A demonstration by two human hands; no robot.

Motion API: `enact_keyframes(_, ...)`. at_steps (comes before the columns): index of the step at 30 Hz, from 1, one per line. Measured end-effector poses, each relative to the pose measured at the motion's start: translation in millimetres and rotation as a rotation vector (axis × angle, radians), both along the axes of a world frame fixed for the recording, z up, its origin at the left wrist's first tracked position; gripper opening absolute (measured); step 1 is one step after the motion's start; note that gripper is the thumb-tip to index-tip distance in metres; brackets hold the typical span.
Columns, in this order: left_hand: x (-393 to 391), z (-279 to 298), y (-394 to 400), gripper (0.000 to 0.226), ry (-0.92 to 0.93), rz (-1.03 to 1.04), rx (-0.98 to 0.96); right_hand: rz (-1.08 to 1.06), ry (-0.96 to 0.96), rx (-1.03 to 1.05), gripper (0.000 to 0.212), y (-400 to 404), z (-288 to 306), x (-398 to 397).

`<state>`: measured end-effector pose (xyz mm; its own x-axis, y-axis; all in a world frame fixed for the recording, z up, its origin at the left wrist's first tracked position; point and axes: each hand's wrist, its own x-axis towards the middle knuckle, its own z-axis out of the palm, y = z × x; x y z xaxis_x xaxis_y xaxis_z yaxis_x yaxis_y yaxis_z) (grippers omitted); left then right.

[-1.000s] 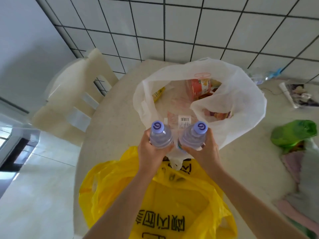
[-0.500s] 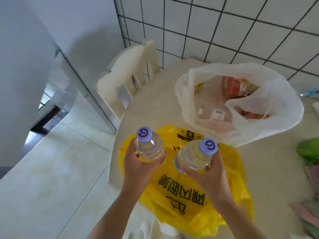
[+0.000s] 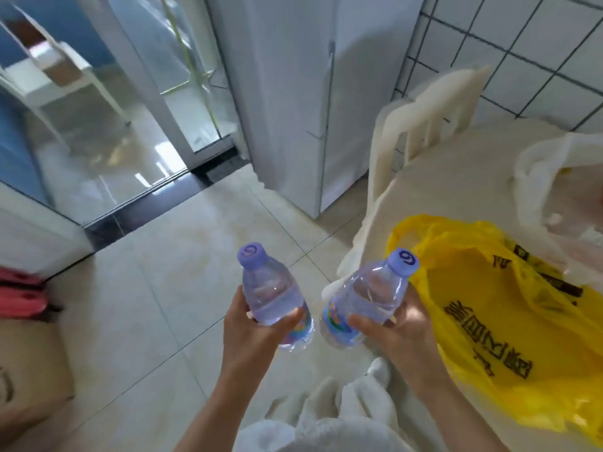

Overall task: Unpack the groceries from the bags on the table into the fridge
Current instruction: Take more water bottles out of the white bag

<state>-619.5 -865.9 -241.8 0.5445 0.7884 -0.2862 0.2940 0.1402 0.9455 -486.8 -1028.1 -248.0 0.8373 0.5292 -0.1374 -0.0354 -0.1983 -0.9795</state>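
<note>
My left hand (image 3: 253,331) grips a clear water bottle (image 3: 269,290) with a purple cap, held over the tiled floor. My right hand (image 3: 396,337) grips a second such bottle (image 3: 367,298), tilted right, near the table's edge. A yellow plastic bag (image 3: 509,324) with black print lies on the round table (image 3: 456,177) at the right. Behind it, at the right edge, is a white bag (image 3: 554,190) with groceries inside. The white fridge (image 3: 310,93) stands ahead, its doors closed.
A cream plastic chair (image 3: 424,112) stands between fridge and table. Glass sliding doors (image 3: 114,102) fill the left. A cardboard box (image 3: 26,370) and something red (image 3: 19,295) sit at the lower left. Open tiled floor (image 3: 163,288) lies ahead of me.
The view has swung left from the table towards the fridge. Both hands, each still holding a bottle, have moved off the yellow bag and out over the floor.
</note>
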Motion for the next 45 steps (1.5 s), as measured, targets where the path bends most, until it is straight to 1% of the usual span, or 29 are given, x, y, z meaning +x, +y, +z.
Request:
enact_keyframes(3,-51,-4,30,0.055,0.044,0.11,0.021,0.082,0.057,0.008,0.07,41,-5,-30)
enact_keyframes(5,-78,-6,46,0.05,0.063,0.196,0.034,0.173,0.079,0.007,0.065,68,-7,-46)
enact_keyframes(9,-116,-7,72,0.047,0.029,0.348,0.03,0.365,0.09,0.015,0.059,117,-8,-70)
enact_keyframes(11,-127,-9,82,0.054,0.014,0.406,0.045,0.428,0.103,0.012,0.053,140,-8,-77)
enact_keyframes(13,-133,-11,94,0.053,0.007,0.458,0.058,0.474,0.114,0.008,0.052,163,-9,-82)
enact_keyframes(16,-138,-14,114,0.052,0.01,0.512,0.079,0.512,0.117,-0.01,0.057,199,-12,-85)
enact_keyframes(21,-133,-19,161,0.061,0.052,0.575,0.076,0.556,0.124,-0.057,0.064,262,-15,-77)
enact_keyframes(24,-119,-19,201,0.059,0.099,0.584,0.079,0.59,0.126,-0.076,0.066,304,-12,-64)
enact_keyframes(28,-96,-15,256,0.063,0.115,0.555,0.107,0.59,0.105,-0.097,0.069,355,-8,-45)
enact_keyframes(32,-68,-12,306,0.051,0.103,0.549,0.102,0.563,0.045,-0.123,0.072,404,-5,-28)
enact_keyframes(36,-46,-10,359,0.045,0.1,0.529,0.096,0.498,0.036,-0.12,0.076,447,-8,-13)
enact_keyframes(39,-26,-12,408,0.035,0.113,0.48,0.088,0.42,0.017,-0.131,0.073,487,-14,-4)
enact_keyframes(43,-6,-14,477,0.044,0.163,0.362,0.122,0.333,0.001,-0.122,0.073,548,-17,5)
enact_keyframes(45,1,-12,516,0.051,0.201,0.285,0.172,0.284,-0.009,-0.123,0.072,580,-15,10)
